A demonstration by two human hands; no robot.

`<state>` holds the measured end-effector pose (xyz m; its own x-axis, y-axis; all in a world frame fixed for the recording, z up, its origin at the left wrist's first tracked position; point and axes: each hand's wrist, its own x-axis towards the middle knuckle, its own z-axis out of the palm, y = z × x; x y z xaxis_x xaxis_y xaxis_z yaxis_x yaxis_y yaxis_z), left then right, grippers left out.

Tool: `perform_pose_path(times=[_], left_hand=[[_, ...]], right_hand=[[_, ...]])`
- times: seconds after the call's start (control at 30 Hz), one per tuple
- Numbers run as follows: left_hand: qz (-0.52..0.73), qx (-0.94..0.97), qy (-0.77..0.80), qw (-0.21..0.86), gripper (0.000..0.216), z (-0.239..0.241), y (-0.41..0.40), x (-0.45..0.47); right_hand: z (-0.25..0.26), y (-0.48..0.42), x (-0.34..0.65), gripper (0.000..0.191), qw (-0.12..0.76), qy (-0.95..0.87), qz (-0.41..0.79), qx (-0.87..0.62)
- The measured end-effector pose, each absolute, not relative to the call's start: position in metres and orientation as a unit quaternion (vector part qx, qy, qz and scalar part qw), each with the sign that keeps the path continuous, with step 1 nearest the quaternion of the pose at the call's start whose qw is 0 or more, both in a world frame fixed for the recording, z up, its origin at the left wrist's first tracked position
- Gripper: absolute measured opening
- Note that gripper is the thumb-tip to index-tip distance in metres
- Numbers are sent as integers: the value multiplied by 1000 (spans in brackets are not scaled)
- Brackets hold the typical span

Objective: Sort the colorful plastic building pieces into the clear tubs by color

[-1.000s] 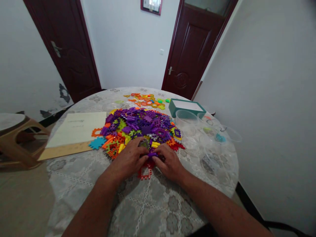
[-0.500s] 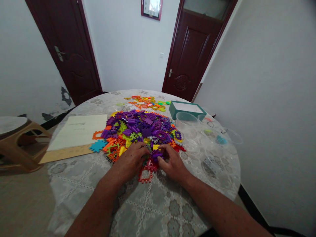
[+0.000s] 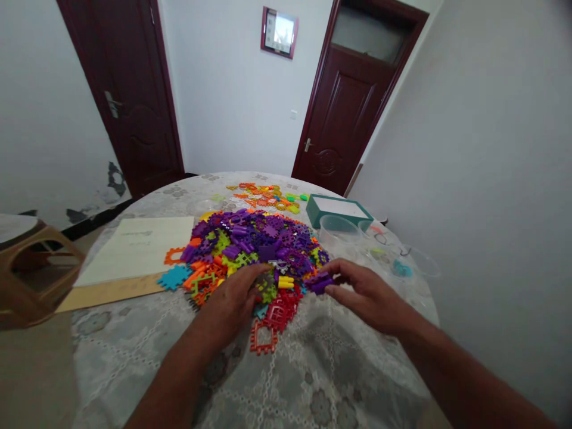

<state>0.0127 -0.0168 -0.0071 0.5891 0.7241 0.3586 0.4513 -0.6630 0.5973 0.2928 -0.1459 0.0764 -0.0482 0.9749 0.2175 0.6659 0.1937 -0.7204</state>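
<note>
A heap of interlocking plastic building pieces (image 3: 268,231), mostly purple on top, lies in the middle of the table. My right hand (image 3: 364,292) pinches a purple building piece (image 3: 319,282) at the heap's right front edge. At the near side of the heap, my left hand (image 3: 232,298) curls its fingers round a dark grey building piece (image 3: 263,285); part of it is hidden by the fingers. Between the hands are a yellow piece (image 3: 286,282), red pieces (image 3: 277,314) and a pale red square frame piece (image 3: 263,338).
Orange and yellow pieces (image 3: 268,196) are scattered beyond the heap. On the right stand a green-and-white box (image 3: 338,208), a clear plastic tub (image 3: 339,231) and other clear containers. Paper (image 3: 138,247) on cardboard (image 3: 111,294) lies left, near a blue gear-shaped piece (image 3: 174,277).
My right hand has moved right, away from my left hand, carrying the purple piece out of the heap's near side. Red pieces show more fully now. The camera view has tilted up slightly.
</note>
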Motion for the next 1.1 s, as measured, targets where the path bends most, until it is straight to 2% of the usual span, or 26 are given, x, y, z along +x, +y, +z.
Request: perform_pose_path(times=[0.07,0.17,0.3,0.6,0.7,0.93,1.1], left_hand=[[323,849,358,217,52,-7,-15,11],[346,837,374,201,50,-6,-11,7],[354,827,397,183,48,-6,-8,3],[373,812,419,161,39,-8,-2,3],[376,813,415,162,38,-8,-2,2],[393,804,420,153,35,-1,-4,2],[384,797,440,157,33,6,-7,2]], right_hand=[[98,-119,321,22,297,-712,119,-625],[113,-54,372,23,253,-691,-22,-677],[110,35,432,27,252,-564,-131,-776],[75,116,465,30,167,-539,-79,-822],[72,121,462,38,155,-543,-70,-822],[89,104,435,42,170,-547,-73,-816],[107,46,368,33,211,-636,-47,-741]])
